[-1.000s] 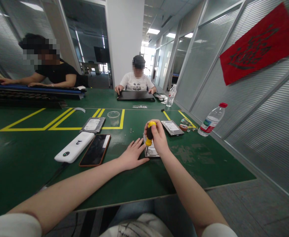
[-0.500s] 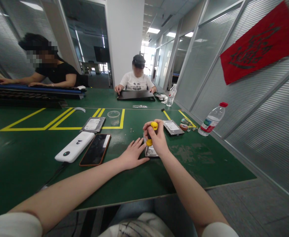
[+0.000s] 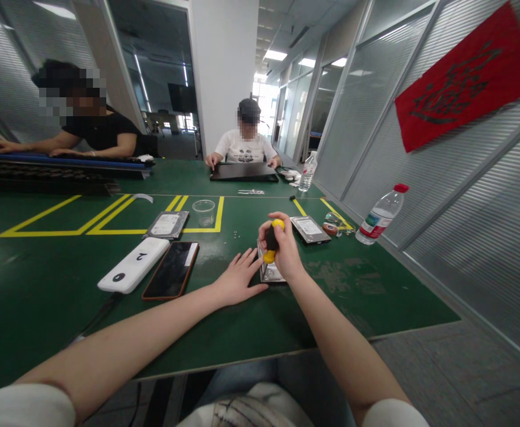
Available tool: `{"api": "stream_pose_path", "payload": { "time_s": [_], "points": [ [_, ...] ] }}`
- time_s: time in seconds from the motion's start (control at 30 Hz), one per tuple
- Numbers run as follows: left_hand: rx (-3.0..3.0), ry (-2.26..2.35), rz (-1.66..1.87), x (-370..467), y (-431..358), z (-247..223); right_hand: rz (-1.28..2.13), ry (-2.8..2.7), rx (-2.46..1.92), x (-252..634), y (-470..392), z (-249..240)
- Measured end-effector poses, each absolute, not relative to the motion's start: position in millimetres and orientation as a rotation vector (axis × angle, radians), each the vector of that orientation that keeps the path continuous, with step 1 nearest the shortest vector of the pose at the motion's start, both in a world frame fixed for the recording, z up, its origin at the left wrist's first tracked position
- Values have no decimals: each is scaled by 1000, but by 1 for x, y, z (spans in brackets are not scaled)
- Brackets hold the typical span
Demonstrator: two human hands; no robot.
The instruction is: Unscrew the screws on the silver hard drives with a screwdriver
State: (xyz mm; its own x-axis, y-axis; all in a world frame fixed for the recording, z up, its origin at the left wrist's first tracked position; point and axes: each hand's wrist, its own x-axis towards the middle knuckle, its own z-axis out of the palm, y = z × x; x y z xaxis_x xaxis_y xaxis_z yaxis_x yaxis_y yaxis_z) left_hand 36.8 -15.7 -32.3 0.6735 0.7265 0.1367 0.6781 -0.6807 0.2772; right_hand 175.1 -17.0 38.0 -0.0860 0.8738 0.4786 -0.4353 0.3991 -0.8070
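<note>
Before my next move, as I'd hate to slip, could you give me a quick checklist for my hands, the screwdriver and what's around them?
1. Right hand around the screwdriver handle: ok.
2. Left hand placed by the drive under the screwdriver: ok, fingers spread at its left edge.
3. Screwdriver tip seated: cannot tell, too small.
4. Small loose bits inside the cup: not ok, they lie on the table.
5. Phone apart from the left hand: ok.
6. Nearer bottle capped and standing: ok.
</note>
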Motion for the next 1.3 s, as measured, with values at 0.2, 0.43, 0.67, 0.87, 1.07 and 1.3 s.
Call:
{"api": "stream_pose_path", "payload": {
  "time_s": [0.2, 0.43, 0.67, 0.87, 1.07, 1.3],
  "points": [
    [2677, 1138, 363, 37, -15, -34, 1088, -1241, -524, 176, -18, 39],
    [2691, 1126, 375, 37, -16, -32, 1160, -1273, -511, 176, -17, 38],
    [2692, 1125, 393, 37, -17, -31, 1256, -1249, -458, 174, -17, 39],
    [2677, 1116, 393, 37, -16, -33, 1232, -1245, -481, 175, -17, 38],
    [2689, 1133, 363, 37, -16, -32, 1205, -1276, -451, 176, -17, 38],
    [2662, 1135, 349, 37, -17, -29, 1262, -1225, -530, 177, -15, 39]
  ]
}}
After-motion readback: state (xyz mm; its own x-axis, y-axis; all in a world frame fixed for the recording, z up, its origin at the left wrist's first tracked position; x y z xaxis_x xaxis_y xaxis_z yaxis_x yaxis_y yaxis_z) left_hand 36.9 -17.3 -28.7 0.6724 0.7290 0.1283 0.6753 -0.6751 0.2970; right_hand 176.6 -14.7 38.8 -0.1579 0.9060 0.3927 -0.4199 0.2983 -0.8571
